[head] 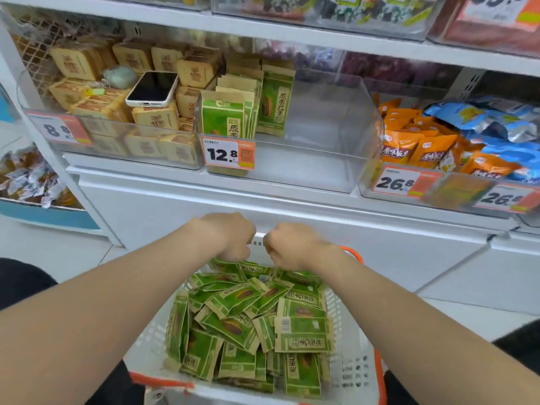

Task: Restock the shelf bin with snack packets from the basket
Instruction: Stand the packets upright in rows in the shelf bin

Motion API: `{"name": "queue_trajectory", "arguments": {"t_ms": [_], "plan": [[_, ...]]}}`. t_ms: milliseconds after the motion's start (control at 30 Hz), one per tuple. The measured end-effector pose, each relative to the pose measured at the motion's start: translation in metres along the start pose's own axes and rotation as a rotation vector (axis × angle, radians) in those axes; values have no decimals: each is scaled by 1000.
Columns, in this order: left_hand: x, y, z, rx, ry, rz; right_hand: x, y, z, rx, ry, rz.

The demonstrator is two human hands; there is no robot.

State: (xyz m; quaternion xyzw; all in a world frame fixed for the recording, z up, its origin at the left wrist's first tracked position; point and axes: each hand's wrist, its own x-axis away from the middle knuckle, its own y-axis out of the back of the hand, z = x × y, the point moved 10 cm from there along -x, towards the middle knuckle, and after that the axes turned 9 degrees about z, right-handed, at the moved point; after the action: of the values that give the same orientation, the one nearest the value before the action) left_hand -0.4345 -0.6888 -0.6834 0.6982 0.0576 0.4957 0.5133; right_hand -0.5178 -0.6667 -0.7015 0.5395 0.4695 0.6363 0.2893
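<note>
Both hands sit at centre frame over the far edge of the basket (352, 361). L hand (230, 238) and R hand (289, 244) have fingers curled down and under, tips hidden behind the knuckles, so can't tell if either is pinching a packet or just touching the pile. Loose green packets (242, 325) fill the basket at lower centre. The clear shelf bin (321, 173), mid-frame w/ the 12.8 tag (228, 154), holds only a standing row (226, 118) at its left end. Likely risks: a loose handful could spill over the basket's far rim. The standing row has nothing propping its right side, so a nudge may tip it. An arm reaching up could knock the phone (152, 89) lying on tan packs at upper left. Count: 2 hands, 1 basket, 1 phone, approx 6+ packets in the bin, dozens in the basket, too overlapped for an exact no.
</note>
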Motion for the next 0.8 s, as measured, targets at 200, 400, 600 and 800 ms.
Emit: {"name": "queue_trajectory", "arguments": {"t_ms": [200, 400, 600, 800], "plan": [[-3, -65, -1, -115, -63, 212, -17, -94, 67, 22, 113, 267], [-2, -87, 10, -103, -49, 217, -28, -149, 120, -83, 237, 372], [-2, -94, 18, -95, -50, 204, -30, -177, 136, 87, 188, 465], [-1, -92, 22, -93, -42, 195, -35, -173, 119, 154, 127, 382]]}}
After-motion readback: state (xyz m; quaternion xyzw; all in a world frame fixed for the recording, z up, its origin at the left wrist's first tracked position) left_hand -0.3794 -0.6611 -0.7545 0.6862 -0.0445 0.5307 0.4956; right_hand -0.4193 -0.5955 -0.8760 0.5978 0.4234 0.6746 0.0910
